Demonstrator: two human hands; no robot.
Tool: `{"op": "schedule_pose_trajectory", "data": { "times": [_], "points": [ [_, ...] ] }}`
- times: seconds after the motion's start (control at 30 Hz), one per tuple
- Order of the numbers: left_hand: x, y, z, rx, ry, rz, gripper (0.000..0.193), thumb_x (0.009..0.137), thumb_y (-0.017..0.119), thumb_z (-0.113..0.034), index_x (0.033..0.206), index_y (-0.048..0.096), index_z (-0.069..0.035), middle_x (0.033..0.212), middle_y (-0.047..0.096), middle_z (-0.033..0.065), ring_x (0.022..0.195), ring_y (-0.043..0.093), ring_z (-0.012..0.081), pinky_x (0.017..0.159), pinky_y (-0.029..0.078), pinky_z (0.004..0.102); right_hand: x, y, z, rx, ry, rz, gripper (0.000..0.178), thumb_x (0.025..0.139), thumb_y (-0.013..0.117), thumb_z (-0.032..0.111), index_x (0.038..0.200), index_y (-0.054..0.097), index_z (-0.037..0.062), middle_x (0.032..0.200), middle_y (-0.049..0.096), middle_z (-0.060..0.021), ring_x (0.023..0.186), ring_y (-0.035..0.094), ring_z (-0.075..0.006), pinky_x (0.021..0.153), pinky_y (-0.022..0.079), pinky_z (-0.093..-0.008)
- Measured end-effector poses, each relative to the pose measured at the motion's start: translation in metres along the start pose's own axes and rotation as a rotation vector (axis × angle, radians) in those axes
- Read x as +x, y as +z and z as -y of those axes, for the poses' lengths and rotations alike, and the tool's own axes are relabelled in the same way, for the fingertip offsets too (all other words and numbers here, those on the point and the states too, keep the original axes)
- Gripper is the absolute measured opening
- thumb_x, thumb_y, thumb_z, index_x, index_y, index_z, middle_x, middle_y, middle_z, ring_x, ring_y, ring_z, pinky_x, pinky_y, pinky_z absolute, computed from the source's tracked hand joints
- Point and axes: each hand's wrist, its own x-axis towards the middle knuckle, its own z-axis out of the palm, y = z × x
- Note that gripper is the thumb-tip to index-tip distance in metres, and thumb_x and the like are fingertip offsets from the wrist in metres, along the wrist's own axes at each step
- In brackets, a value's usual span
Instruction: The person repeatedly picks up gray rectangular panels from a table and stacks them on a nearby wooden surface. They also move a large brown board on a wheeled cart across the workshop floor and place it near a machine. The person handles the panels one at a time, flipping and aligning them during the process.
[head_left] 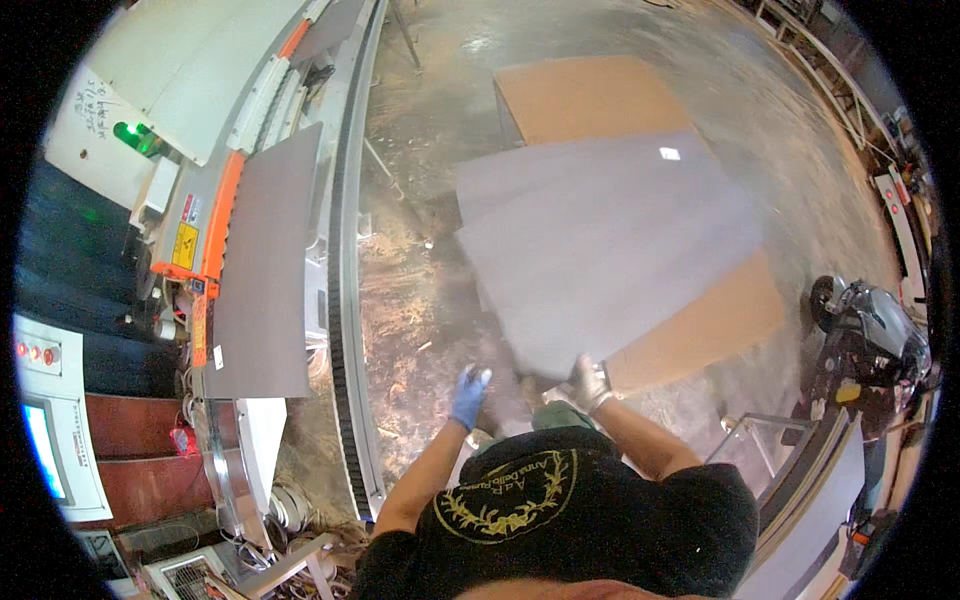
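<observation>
My left hand [470,395], in a blue glove, is held out in front of my body with its fingers apart and nothing in them. It is to the left of the near corner of a large grey panel [600,240]. At that panel's near edge is my right hand [590,386], in a pale glove, with thumb and fingers spread. Whether it touches the edge I cannot tell. The grey panel lies flat over brown boards [600,95], which stick out beyond it at the far side and the near right. A small white label [669,154] is on the panel.
On my left runs a long machine with an orange-edged beam [228,205] and a rail [347,250]; another grey panel [265,280] lies on it. A control screen [45,450] stands at far left. On the right are a motorcycle [870,325] and leaning boards [815,505].
</observation>
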Motion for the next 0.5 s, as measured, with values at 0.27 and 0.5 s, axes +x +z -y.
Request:
{"op": "schedule_pose_trajectory", "data": {
  "times": [0.27,0.5],
  "points": [
    [-0.029,-0.022,-0.035,0.23,0.062,-0.493,0.049,0.079,0.062,-0.043,0.103,0.061,0.0,0.089,0.063,0.0117,0.079,0.058,0.0204,0.073,0.047,0.0311,-0.055,-0.032,0.059,-0.142,-0.348,0.238,0.085,0.069,0.054,0.062,0.129,0.036,0.0038,0.127,0.043,-0.017,0.119,0.037,-0.0318,0.1,0.029,-0.0487],
    [-0.115,-0.077,-0.131,0.118,0.221,-0.422,0.047,0.08,0.064,-0.034,0.11,0.056,0.001,0.097,0.062,0.0113,0.083,0.058,0.0197,0.078,0.046,0.0278,-0.083,-0.058,0.142,-0.221,-0.625,0.244,0.064,0.084,0.045,0.05,0.132,0.036,0.0075,0.133,0.039,-0.0109,0.119,0.038,-0.031,0.1,0.031,-0.0474]
  ]
}}
